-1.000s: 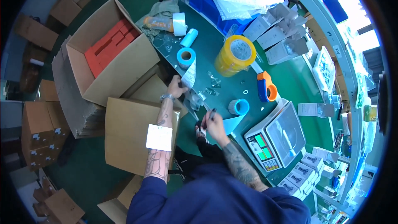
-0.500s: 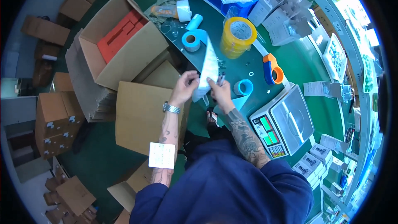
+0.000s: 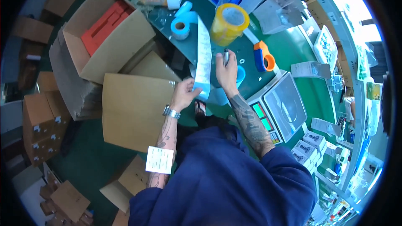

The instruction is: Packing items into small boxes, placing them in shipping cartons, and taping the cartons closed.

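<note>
My left hand [image 3: 184, 95] pinches the lower end of a long strip of white labels [image 3: 204, 50] on light blue backing. The strip runs up to a label roll [image 3: 180, 30] standing on the green table. To the right of the strip, my right hand [image 3: 227, 75] grips a dark pen [image 3: 226, 56], its tip pointing away from me. Partly behind that hand lies a second light blue roll [image 3: 240, 75]. A square white label [image 3: 159, 160] sits on my left forearm, below the wristwatch [image 3: 171, 112].
Stacked yellow tape rolls [image 3: 229, 25] stand beyond my right hand, beside an orange and blue tape dispenser [image 3: 264, 56]. A weighing scale [image 3: 282, 102] is at right. On the left are an open carton [image 3: 121, 44] with red contents and a closed-looking cardboard box [image 3: 136, 109].
My right hand has let go of the strip and moved up and right with the pen. The left hand keeps the strip's end, now hanging straighter. The whole view has shifted slightly.
</note>
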Demonstrator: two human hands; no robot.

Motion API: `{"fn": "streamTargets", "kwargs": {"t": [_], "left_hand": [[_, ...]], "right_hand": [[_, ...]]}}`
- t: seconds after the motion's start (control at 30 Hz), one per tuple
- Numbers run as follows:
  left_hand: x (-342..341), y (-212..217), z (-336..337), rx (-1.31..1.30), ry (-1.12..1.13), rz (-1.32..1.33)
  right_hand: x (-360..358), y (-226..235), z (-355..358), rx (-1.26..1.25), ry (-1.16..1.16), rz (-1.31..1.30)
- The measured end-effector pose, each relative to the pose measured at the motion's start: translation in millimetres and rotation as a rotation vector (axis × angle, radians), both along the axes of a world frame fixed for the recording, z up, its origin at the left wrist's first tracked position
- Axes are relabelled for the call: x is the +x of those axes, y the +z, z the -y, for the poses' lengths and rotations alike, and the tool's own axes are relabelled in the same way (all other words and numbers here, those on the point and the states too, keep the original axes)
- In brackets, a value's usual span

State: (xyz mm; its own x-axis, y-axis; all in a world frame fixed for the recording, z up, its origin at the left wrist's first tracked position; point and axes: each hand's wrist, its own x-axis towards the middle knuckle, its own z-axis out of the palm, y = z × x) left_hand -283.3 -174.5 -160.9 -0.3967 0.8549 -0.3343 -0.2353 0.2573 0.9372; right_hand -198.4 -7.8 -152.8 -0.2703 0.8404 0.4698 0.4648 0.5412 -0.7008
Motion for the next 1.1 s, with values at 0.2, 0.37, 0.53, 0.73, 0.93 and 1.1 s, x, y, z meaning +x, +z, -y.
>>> {"fn": "streamTargets", "kwargs": {"t": [0.2,0.37,0.53,0.73,0.93,1.1], "left_hand": [[4,19,8,-0.02,-0.018,-0.198],[9,34,3,-0.165,-0.147,-0.369],[16,19,8,-0.072,-0.109,-0.304],[19,-9,14,-0.05,-0.081,-0.117],[9,-33,17,-0.059,0.07,-0.069],[3,25,30,-0.063,0.268,-0.332]], "right_hand": [[47,51,64,-0.139,0.682,0.448],[60,38,51,-0.039,0.745,0.57],[64,34,47,-0.127,0.786,0.662],[65,40,43,-0.362,0.417,0.3],[90,109,23,-0.351,-0.031,0.08],[93,115,44,-0.221,0.119,-0.029]]}}
